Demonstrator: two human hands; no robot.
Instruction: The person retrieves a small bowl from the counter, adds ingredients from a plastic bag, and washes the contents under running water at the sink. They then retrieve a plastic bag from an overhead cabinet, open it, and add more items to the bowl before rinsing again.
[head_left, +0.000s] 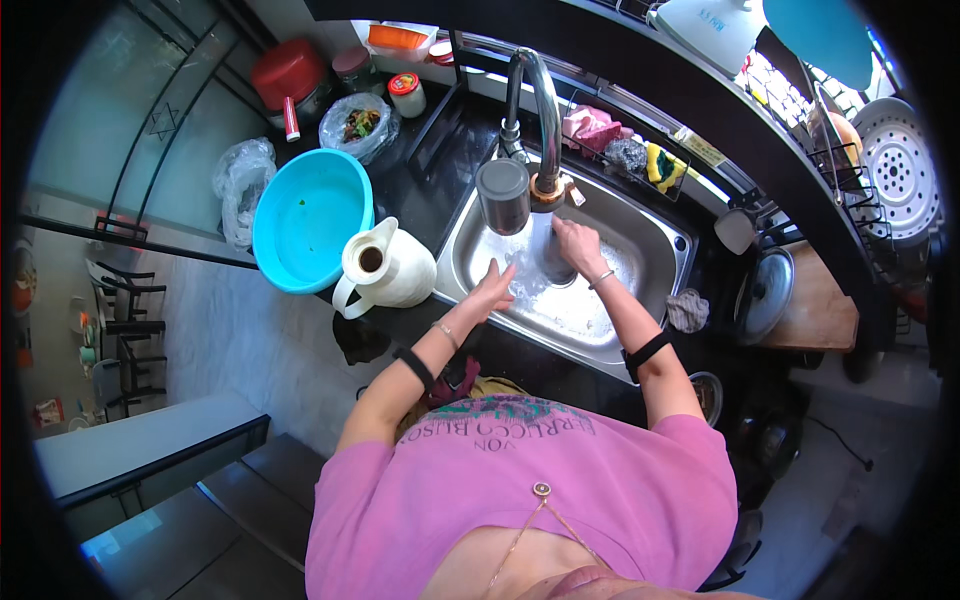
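My left hand (492, 291) is over the near left side of the stainless steel sink (660, 247), fingers apart and holding nothing. Across the basin, my right hand (580, 246) is beside the water stream (541, 234), its fingers curled and partly hidden; whether anything is in them I cannot tell. Water runs from the curved metal faucet (551, 112), which has a grey cylindrical attachment (502, 195) at its outlet, and splashes between my hands. A white jug (405, 270), its mouth uncovered, stands on the counter left of the sink.
A blue plastic basin (304, 225) is behind the jug. Farther back are a bagged bowl of food scraps (360, 126), a red-lidded jar (406, 94) and a red pot (289, 71). A wire rack (675, 176) holds sponges; a crumpled cloth (688, 310) lies right of the sink.
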